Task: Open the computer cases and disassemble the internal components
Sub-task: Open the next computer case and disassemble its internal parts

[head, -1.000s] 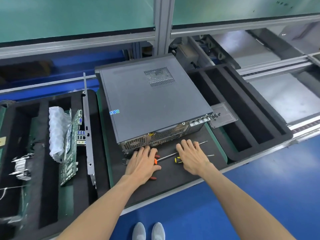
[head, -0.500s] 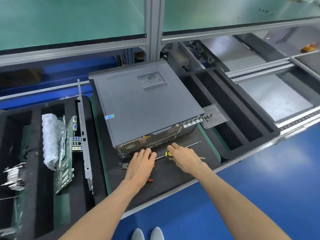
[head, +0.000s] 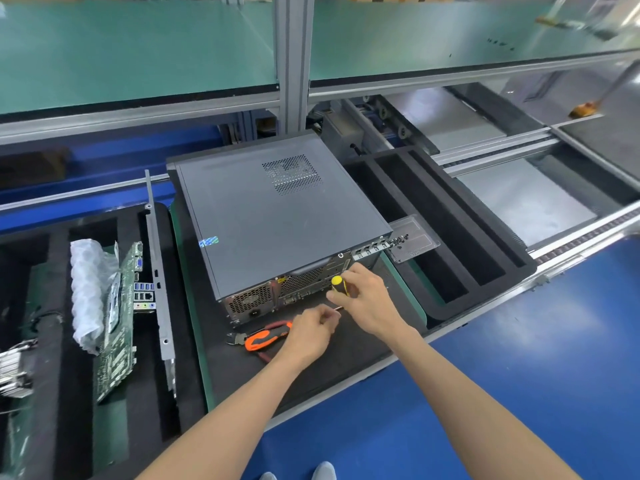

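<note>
The closed computer case (head: 277, 216) lies flat on the black mat (head: 346, 355) of the bench, its rear panel toward me; my right hand (head: 370, 303) grips the yellow-handled screwdriver (head: 338, 285) at that panel; my left hand (head: 311, 329) pinches its shaft, beside the orange pliers (head: 263, 337).
</note>
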A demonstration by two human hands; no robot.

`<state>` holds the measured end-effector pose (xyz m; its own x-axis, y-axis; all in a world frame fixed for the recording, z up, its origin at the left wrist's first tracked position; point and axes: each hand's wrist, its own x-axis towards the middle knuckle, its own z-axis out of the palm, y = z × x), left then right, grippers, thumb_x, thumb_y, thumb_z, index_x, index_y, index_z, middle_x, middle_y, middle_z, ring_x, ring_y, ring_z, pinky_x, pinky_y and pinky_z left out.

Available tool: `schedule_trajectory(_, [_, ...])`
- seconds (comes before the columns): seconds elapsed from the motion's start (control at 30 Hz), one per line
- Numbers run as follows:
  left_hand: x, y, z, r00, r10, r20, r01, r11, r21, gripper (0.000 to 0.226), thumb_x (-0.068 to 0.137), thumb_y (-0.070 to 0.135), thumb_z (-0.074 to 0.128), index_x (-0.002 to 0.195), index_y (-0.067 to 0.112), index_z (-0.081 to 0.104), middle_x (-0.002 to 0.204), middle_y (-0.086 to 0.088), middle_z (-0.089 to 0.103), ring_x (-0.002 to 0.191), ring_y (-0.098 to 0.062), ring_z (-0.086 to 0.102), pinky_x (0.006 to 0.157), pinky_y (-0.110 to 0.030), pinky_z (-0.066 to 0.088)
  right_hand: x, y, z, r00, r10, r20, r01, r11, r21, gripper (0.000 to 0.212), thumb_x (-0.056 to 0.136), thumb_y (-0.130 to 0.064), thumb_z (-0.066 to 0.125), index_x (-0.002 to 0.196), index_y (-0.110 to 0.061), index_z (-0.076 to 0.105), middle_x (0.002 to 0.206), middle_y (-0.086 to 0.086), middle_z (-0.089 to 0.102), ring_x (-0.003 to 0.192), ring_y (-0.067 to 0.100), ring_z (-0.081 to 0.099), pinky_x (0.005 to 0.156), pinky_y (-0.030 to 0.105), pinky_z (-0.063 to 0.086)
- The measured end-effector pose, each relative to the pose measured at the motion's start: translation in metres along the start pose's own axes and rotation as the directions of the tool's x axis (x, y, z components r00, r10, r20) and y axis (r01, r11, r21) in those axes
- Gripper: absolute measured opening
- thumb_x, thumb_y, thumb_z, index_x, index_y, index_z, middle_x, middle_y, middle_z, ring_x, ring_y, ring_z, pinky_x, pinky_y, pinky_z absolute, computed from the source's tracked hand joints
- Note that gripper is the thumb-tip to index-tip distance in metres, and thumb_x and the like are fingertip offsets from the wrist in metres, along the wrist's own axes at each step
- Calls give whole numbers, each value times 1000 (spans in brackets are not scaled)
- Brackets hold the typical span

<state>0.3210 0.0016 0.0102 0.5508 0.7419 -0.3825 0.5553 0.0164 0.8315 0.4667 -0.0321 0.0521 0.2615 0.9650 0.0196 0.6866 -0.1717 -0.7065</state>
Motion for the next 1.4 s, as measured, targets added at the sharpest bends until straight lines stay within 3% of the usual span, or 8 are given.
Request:
schedule_trajectory(0.1, [-1, 8, 16, 976, -173, 136, 204, 940, -272, 33, 108, 34, 38, 113, 20, 68, 113, -1, 71, 109, -19, 64, 100, -36, 48, -2, -7, -14, 988, 64, -142, -32, 976, 217, 26, 88, -29, 75, 69, -23, 58, 71, -1, 50, 64, 9, 47, 64, 24, 41])
schedule_trajectory(0.2, [5, 13, 26, 942, -236, 240, 336, 700, -630, 37, 109, 28, 40, 108, 6, 71, 108, -12, 75, 100, -22, 70, 91, -32, 54, -6, -6, -31, 956, 169, -240, -34, 876, 481, 24, 92, -27, 72, 74, -16, 61, 67, 7, 63, 63, 24, 59, 64, 30, 48])
schedule_trajectory(0.43, [26, 41, 27, 932, -361, -18, 120, 356, -927, 11, 97, -1, 59, 99, -4, 69, 87, -14, 77, 79, -16, 76, 65, -22, 58, -25, 34, -47, 941, 291, -175, -137, 796, 590, 11, 89, -12, 72, 80, -12, 67, 61, 11, 66, 50, 24, 60, 49, 24, 45])
schedule_trajectory(0.6, [30, 63, 35, 890, -421, -176, -34, 324, -945, 19, 95, -7, 55, 96, 1, 72, 87, -15, 77, 76, -17, 76, 63, -24, 60, -37, 56, -45, 955, 291, 53, -262, 751, 606, 13, 91, -6, 65, 81, -13, 65, 65, 18, 67, 47, 28, 56, 44, 29, 40])
schedule_trajectory(0.77, [35, 81, 51, 866, -402, -298, -54, 517, -855, 15, 91, -4, 59, 96, 2, 72, 83, -18, 76, 79, -28, 76, 67, -32, 62, -45, 60, -41, 946, 240, 218, -322, 775, 544, 26, 99, -2, 43, 101, -16, 64, 70, 11, 62, 43, 25, 50, 40, 24, 36])
schedule_trajectory(0.97, [52, 108, 65, 918, -298, -264, -83, 505, -859, 16, 93, 0, 65, 104, 9, 73, 91, -8, 78, 86, -23, 76, 66, -27, 61, -41, 54, -47, 921, 359, 150, -373, 704, 604, 24, 103, -12, 37, 91, -9, 58, 66, 7, 48, 45, 17, 35, 40, 23, 28])
schedule_trajectory(1.23, [78, 137, 71, 933, -305, -193, -87, 327, -941, 19, 92, -11, 60, 109, -6, 68, 92, -17, 77, 82, -22, 76, 67, -23, 59, -21, 57, -66, 950, 309, -54, -250, 850, 465, 25, 102, -17, 43, 88, -15, 63, 66, -4, 51, 63, 12, 41, 60, 31, 36])
schedule_trajectory(1.4, [85, 144, 74, 922, -332, -201, -78, 349, -934, 17, 94, -9, 59, 108, -10, 68, 85, -16, 76, 73, -20, 74, 64, -24, 59, -12, 65, -73, 952, 295, -76, -237, 874, 424, 31, 101, -18, 43, 72, -26, 52, 66, -8, 49, 66, 11, 42, 61, 30, 35])
